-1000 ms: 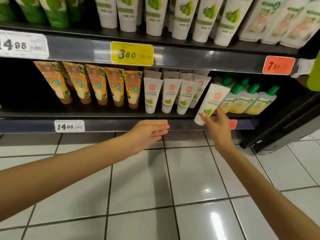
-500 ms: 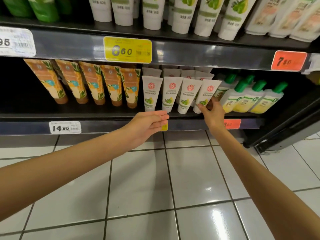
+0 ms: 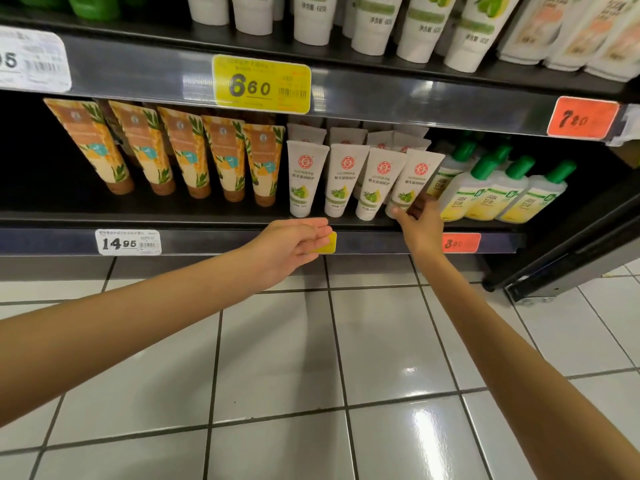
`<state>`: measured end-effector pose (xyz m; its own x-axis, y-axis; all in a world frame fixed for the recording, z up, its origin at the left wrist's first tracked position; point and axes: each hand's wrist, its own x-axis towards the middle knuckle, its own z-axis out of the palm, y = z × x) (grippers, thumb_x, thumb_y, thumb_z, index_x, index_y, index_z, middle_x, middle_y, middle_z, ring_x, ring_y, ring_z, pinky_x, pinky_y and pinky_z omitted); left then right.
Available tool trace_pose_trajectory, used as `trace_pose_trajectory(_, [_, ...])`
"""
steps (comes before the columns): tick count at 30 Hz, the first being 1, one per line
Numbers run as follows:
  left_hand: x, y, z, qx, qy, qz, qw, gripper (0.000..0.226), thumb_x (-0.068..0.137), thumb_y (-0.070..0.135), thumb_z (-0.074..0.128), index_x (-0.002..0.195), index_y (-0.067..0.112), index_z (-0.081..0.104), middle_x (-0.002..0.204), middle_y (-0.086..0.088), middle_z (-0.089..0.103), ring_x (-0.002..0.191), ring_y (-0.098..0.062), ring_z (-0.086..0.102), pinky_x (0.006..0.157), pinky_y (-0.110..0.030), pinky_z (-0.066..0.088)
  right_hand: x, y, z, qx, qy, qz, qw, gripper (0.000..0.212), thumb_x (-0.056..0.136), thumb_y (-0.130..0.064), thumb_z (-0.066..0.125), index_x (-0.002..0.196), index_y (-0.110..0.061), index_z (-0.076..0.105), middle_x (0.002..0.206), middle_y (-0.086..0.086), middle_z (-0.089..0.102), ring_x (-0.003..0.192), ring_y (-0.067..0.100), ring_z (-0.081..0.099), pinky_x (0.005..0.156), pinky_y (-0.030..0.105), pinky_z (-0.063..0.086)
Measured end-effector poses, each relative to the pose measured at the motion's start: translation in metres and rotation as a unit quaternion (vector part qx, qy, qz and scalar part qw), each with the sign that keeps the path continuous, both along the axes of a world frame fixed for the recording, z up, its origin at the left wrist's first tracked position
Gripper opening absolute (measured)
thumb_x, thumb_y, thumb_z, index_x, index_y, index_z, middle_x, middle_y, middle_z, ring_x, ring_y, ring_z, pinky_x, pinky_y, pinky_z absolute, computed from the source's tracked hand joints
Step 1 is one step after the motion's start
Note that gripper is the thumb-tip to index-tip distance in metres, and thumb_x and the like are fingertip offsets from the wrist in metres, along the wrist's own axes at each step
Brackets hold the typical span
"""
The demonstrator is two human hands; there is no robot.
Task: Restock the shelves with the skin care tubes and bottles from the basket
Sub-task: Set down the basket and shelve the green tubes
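Note:
A white skin care tube (image 3: 414, 181) with a red logo stands cap-down, leaning slightly, at the right end of a row of matching white tubes (image 3: 346, 181) on the lower shelf (image 3: 207, 221). My right hand (image 3: 420, 226) pinches that tube's bottom end, thumb on the cap and fingers behind it. In front of the shelf edge, over a yellow tag (image 3: 327, 244), my left hand (image 3: 294, 244) hovers with straight fingers and holds nothing. The basket is out of view.
Orange tubes (image 3: 183, 157) fill the shelf's left part; green-capped bottles (image 3: 502, 192) stand right of the white row. The upper shelf (image 3: 415, 95) carries more white tubes and price tags. A black shelf base (image 3: 554, 282) juts out at right. White floor tiles lie below.
My right hand carried the white tube from in front of the shelf into the row's right end and set it cap-down. My left hand stayed by the shelf edge.

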<state>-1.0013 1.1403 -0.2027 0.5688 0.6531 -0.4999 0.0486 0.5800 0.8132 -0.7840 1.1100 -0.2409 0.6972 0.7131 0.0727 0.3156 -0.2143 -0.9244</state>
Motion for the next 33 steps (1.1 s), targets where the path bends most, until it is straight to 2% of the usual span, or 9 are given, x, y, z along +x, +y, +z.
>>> trace_pose_trajectory(3, [-0.004,0.001,0.001,-0.001,0.006,0.009,1.0,0.035,0.095,0.005,0.044,0.13,0.007,0.048,0.121,-0.003,0.059,0.102,-0.012,0.057,0.096,-0.029,0.04,-0.017,-0.01,-0.011,0.035,-0.012,-0.07,0.997,0.046,0.084,-0.014,0.067,0.125,-0.007,0.048,0.123,0.008,0.056,0.106,0.015,0.054,0.087,0.017,0.045])
trace_pose_trajectory(7, [-0.007,0.001,0.0,-0.006,0.013,0.016,1.0,0.036,0.095,0.004,0.043,0.131,0.007,0.047,0.128,-0.006,0.057,0.107,-0.014,0.055,0.097,-0.03,0.039,-0.046,-0.014,-0.026,0.035,-0.074,-0.082,0.993,0.033,0.083,-0.015,0.068,0.112,-0.005,0.056,0.108,0.009,0.057,0.087,0.011,0.053,0.074,0.014,0.043])
trace_pose_trajectory(12, [-0.01,0.0,-0.001,-0.016,0.016,0.023,0.999,0.036,0.095,0.004,0.044,0.13,0.007,0.048,0.128,-0.006,0.057,0.108,-0.015,0.055,0.098,-0.032,0.039,-0.059,0.006,-0.02,0.02,-0.064,-0.114,0.991,0.036,0.08,-0.022,0.071,0.108,-0.003,0.056,0.105,0.011,0.057,0.085,0.011,0.049,0.073,0.019,0.04])
trace_pose_trajectory(15, [-0.011,0.0,0.0,-0.015,0.014,0.026,0.999,0.036,0.095,0.004,0.044,0.13,0.007,0.047,0.128,-0.006,0.057,0.106,-0.015,0.055,0.099,-0.032,0.039,-0.064,0.015,-0.02,0.008,-0.064,-0.127,0.99,0.042,0.078,-0.025,0.073,0.109,-0.002,0.055,0.106,0.012,0.057,0.091,0.018,0.052,0.074,0.023,0.042])
trace_pose_trajectory(18, [-0.013,0.001,0.001,-0.014,0.014,0.03,0.999,0.036,0.095,0.005,0.044,0.131,0.007,0.047,0.128,-0.006,0.057,0.106,-0.014,0.055,0.1,-0.032,0.039,-0.067,0.022,-0.02,0.008,-0.061,-0.127,0.99,0.04,0.077,-0.021,0.073,0.106,0.0,0.054,0.109,0.014,0.057,0.102,0.026,0.055,0.085,0.032,0.048])
trace_pose_trajectory(22, [-0.015,0.002,0.002,-0.016,0.022,0.028,0.999,0.037,0.093,0.005,0.047,0.13,0.007,0.048,0.128,-0.007,0.057,0.106,-0.015,0.056,0.099,-0.032,0.039,-0.068,0.025,-0.021,-0.005,-0.07,-0.132,0.989,0.037,0.081,-0.019,0.07,0.107,-0.001,0.052,0.113,0.015,0.055,0.107,0.028,0.053,0.091,0.038,0.047])
trace_pose_trajectory(26, [-0.019,0.005,0.002,-0.02,0.023,0.037,0.999,0.038,0.092,0.004,0.05,0.129,0.007,0.049,0.126,-0.006,0.058,0.104,-0.014,0.057,0.1,-0.033,0.039,-0.067,0.019,-0.02,0.0,-0.077,-0.116,0.99,0.035,0.084,-0.019,0.067,0.11,-0.001,0.052,0.114,0.015,0.054,0.106,0.025,0.054,0.092,0.036,0.047])
trace_pose_trajectory(30, [-0.022,0.008,0.003,-0.012,0.029,0.045,0.998,0.038,0.092,0.004,0.05,0.13,0.008,0.049,0.124,-0.005,0.059,0.102,-0.013,0.057,0.1,-0.033,0.04,-0.057,0.01,-0.015,0.08,-0.05,-0.179,0.979,0.04,0.09,-0.015,0.058,0.124,-0.001,0.044,0.124,0.014,0.047,0.112,0.023,0.051,0.096,0.03,0.045])
trace_pose_trajectory(33, [-0.026,0.008,0.004,-0.005,0.034,0.05,0.998,0.037,0.093,0.004,0.049,0.129,0.008,0.049,0.125,-0.005,0.059,0.101,-0.012,0.057,0.098,-0.031,0.041,-0.038,0.012,-0.011,0.039,-0.077,-0.19,0.978,0.054,0.09,-0.013,0.057,0.136,0.001,0.032,0.134,0.017,0.037,0.122,0.028,0.043,0.104,0.034,0.037])
